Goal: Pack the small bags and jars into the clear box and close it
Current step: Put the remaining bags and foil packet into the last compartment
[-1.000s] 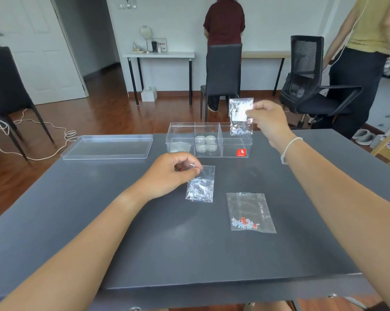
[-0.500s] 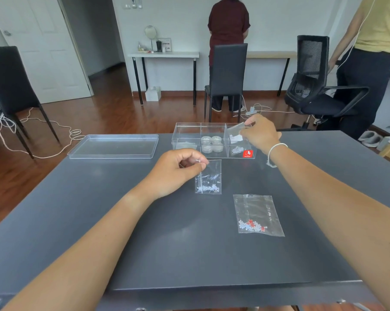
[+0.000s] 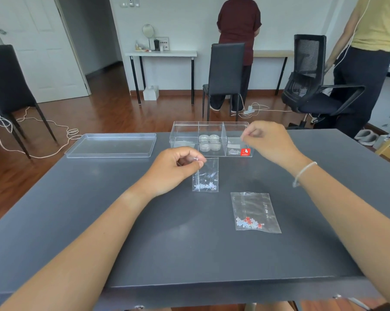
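Observation:
The clear box point(image 3: 185, 131) stands at the table's far middle, split into three compartments. Several small jars point(image 3: 209, 142) fill the middle one, and a small bag of white beads point(image 3: 234, 150) lies in the right one. My left hand point(image 3: 176, 169) pinches the top corner of a small bag of pale beads point(image 3: 205, 176), which hangs down to the table. My right hand point(image 3: 268, 142) hovers just in front of the right compartment, fingers curled together, holding nothing. A larger bag with red and white beads point(image 3: 254, 212) lies flat nearer to me.
The box's clear lid point(image 3: 111, 145) lies upturned to the left of the box. Beyond the grey table point(image 3: 99, 221) stand black chairs, a swivel chair point(image 3: 313, 86) and two people. Cables lie on the wooden floor.
My right hand lowered its bag into the right compartment, let go and drew back. My left hand kept hold of its bag, lifting it slightly.

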Demonstrator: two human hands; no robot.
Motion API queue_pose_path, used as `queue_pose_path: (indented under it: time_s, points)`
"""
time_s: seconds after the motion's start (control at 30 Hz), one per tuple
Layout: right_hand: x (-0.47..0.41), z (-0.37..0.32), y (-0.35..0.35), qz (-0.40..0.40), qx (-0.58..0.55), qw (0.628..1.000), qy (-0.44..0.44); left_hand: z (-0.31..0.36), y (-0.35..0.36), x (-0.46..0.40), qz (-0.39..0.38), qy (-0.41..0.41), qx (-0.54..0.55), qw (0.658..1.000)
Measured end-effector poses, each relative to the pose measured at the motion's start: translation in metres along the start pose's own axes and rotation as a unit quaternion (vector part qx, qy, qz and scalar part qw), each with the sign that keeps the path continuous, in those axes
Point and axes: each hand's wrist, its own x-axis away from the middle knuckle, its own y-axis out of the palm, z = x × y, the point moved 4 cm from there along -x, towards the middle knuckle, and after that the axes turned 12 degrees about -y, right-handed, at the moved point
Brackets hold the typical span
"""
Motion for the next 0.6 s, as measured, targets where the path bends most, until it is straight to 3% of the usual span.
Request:
queue_pose_path:
  time_s: [0.13,0.2,0.6]
  points:
    - [0.045,-0.010,0.006,-0.225,-0.047,0.973,-0.031,0.001,0.003,0.001,-0.001,0.005,-0.008,1.000]
    - [0.060,-0.007,0.011,-0.289,-0.044,0.956,-0.028,0.000,0.003,0.002,0.000,0.004,-0.013,1.000]
    - [0.080,-0.001,0.019,-0.326,-0.044,0.942,-0.067,-0.004,-0.001,0.000,0.017,-0.009,-0.005,1.000]
